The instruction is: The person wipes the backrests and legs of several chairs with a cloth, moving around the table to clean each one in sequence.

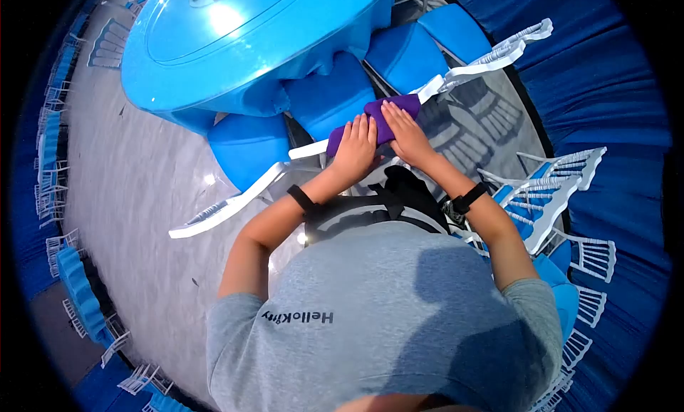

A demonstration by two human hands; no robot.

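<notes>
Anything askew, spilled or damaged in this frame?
Nothing stands out. The left hand and right hand lie flat on a purple cloth over the top rail of the white chair. No spill or damage shows around the blue table.

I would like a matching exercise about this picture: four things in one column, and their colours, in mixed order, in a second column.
Things:
1. cloth
2. chair back
3. tablecloth
4. wristband

Colours:
A. black
B. blue
C. purple
D. white

Right pairs: 1-C, 2-D, 3-B, 4-A.
</notes>
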